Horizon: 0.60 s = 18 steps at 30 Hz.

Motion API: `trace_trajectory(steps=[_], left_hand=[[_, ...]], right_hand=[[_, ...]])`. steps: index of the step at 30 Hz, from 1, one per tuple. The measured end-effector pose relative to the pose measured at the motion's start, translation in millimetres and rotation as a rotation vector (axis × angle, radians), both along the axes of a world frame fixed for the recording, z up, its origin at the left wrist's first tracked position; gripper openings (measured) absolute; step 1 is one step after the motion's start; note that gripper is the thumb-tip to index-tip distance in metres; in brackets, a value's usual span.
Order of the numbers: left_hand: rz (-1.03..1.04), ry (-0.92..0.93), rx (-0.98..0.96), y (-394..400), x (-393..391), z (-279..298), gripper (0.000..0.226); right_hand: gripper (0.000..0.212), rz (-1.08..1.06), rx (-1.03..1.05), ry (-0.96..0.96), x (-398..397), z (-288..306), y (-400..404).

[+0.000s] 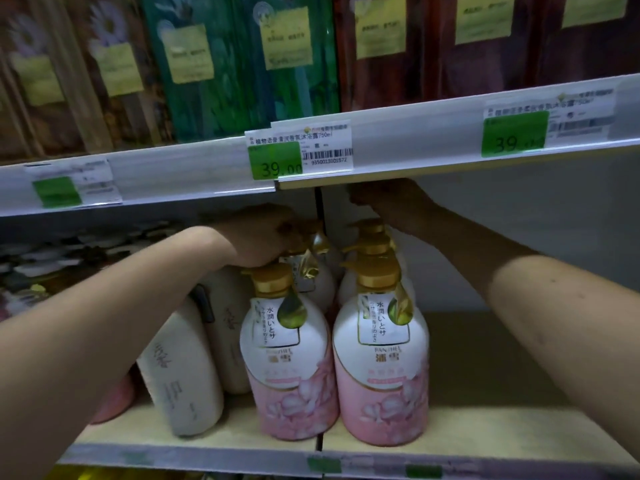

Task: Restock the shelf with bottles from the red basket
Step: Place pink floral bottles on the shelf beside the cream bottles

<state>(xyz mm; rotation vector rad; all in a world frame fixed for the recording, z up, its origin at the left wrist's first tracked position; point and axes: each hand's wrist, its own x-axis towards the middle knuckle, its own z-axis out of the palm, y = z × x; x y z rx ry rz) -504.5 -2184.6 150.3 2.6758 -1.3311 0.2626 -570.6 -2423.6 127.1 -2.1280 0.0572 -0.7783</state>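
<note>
Two rows of white-and-pink pump bottles with gold caps stand on the lower shelf (485, 420). The front left bottle (291, 358) and the front right bottle (381, 358) are upright, side by side at the shelf's front. My left hand (263, 237) reaches in over the left row, closed on the gold pump of the bottle behind (308, 271) the front one. Deep under the upper shelf, my right hand (384, 202) has its fingers curled above the rearmost pump (370, 226) of the right row; shadow hides its grip. The red basket is out of view.
Cream bottles (180, 368) lean tilted against each other left of the pink rows. The upper shelf rail (415, 147) with green price tags hangs low over my hands. Boxed goods (242, 64) fill the shelf above. Bare shelf board lies right of the bottles.
</note>
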Motion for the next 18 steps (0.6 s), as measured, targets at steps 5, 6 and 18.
trace_trajectory(steps=[5,6,18], left_hand=[[-0.085,0.021,0.109,-9.0,15.2,14.6,0.015],[-0.106,0.034,0.138,-10.2,16.9,16.8,0.017],[-0.191,0.001,0.115,4.1,14.2,5.4,0.022]], right_hand=[[0.043,0.064,-0.594,0.273,42.1,17.6,36.1],[0.047,0.057,-0.657,0.320,48.4,18.2,39.5],[0.047,-0.014,-0.751,0.425,80.4,13.4,40.0]])
